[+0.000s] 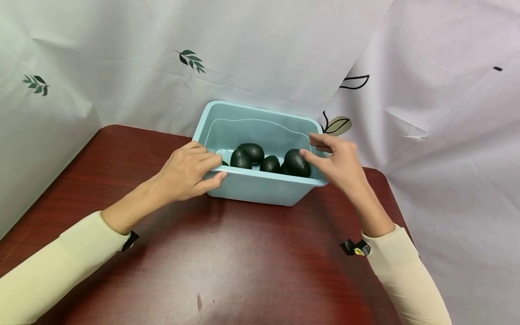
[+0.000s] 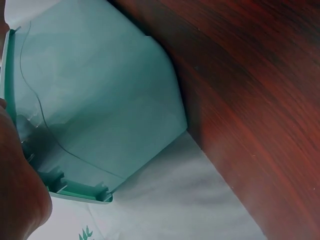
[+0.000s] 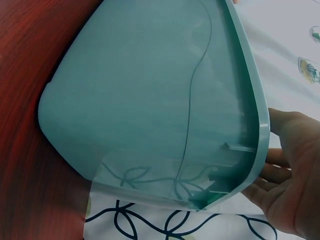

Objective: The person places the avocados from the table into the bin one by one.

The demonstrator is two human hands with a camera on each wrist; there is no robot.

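A light blue plastic bin (image 1: pixel 252 187) stands on the table with several dark green avocados (image 1: pixel 270 164) inside. My left hand (image 1: pixel 188 169) grips its front left rim, fingers over the edge and thumb against the outer wall. Over the right end of the bin, my right hand (image 1: pixel 337 160) is spread with thumb and fingers apart. Its thumb is by a large avocado (image 1: pixel 297 163), and whether they touch I cannot tell. The right wrist view has the right hand (image 3: pixel 295 170) beside the rim, fingertips partly hidden behind it. The front wall hides the avocados' lower parts.
The reddish-brown wooden table (image 1: pixel 227 266) extends in front of the bin and to its left. Behind the bin hangs a white cloth (image 1: pixel 260 54) with leaf prints, and it continues down the right side of the table.
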